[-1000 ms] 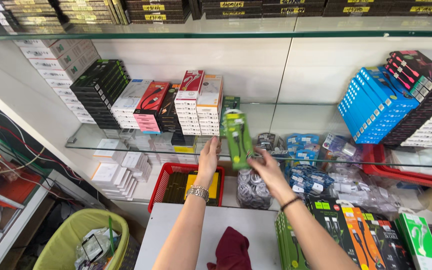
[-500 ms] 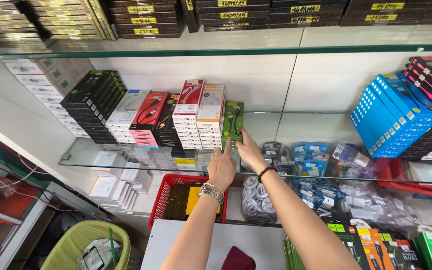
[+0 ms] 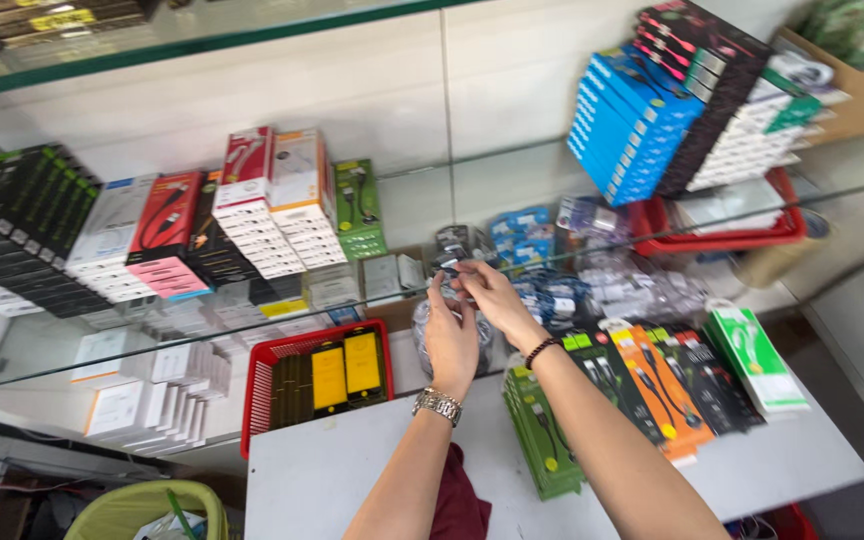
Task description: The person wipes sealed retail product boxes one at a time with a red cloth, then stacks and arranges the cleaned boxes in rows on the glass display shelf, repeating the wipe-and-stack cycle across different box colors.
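Green box (image 3: 358, 208) now on shelf stack, both hands (image 3: 467, 320) off it, lower.

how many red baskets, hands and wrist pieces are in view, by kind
red baskets: 2 — lower, upper shelf
hands: 2 — left, right
wristwatch: 1
bead bracelet: 1
total: 6

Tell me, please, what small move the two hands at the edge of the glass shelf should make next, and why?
Probably lift the small dark packet clear of the glass shelf edge. The left hand and right hand meet just at that edge, fingers pinched around the packet, with loose blue packets crowded right behind. Raising it first would likely avoid dragging those neighbours off the shelf.
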`<state>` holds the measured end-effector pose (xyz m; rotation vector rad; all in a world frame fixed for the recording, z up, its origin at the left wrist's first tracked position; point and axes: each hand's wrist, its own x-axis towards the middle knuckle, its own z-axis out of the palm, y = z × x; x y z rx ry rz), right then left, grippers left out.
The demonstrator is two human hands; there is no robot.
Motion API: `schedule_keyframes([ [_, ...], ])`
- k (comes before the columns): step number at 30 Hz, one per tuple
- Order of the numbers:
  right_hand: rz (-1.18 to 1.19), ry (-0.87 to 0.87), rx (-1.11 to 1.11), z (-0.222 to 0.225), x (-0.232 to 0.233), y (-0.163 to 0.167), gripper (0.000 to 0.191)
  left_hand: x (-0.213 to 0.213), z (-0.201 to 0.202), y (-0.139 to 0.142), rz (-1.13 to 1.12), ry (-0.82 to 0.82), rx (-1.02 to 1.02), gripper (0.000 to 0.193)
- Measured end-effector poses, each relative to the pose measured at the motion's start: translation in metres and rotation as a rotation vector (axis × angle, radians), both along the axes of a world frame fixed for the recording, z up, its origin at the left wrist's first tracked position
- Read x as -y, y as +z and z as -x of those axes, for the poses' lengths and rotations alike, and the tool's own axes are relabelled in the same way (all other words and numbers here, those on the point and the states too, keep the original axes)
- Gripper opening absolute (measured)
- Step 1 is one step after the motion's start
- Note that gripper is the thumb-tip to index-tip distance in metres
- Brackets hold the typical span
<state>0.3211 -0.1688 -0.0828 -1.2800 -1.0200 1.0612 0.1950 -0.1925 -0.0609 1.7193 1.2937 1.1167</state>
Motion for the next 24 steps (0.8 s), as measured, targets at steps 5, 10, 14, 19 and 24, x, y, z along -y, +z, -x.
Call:
schedule_keyframes([
  [5,0.062,-0.116,0.127,-0.057,0.074,-0.010,0.033,0.046,-0.041,-0.032,-0.024,-0.125,-0.008,0.060],
  [10,0.126,-0.212,0.111,-0.099,0.113,-0.012,0.035,0.065,-0.069,-0.067,-0.091,-0.103,-0.071,0.045],
  [14,0.222,-0.278,0.130,-0.130,0.142,-0.022,0.041,0.082,-0.083,-0.081,0.001,-0.001,-0.179,0.043],
  [19,0.377,-0.468,0.374,-0.176,0.191,-0.036,0.053,0.120,-0.102,-0.080,0.052,0.088,-0.214,0.047],
  [24,0.609,-0.460,0.321,-0.199,0.244,-0.048,0.070,0.153,-0.108,-0.084,0.097,0.192,-0.191,0.054],
])
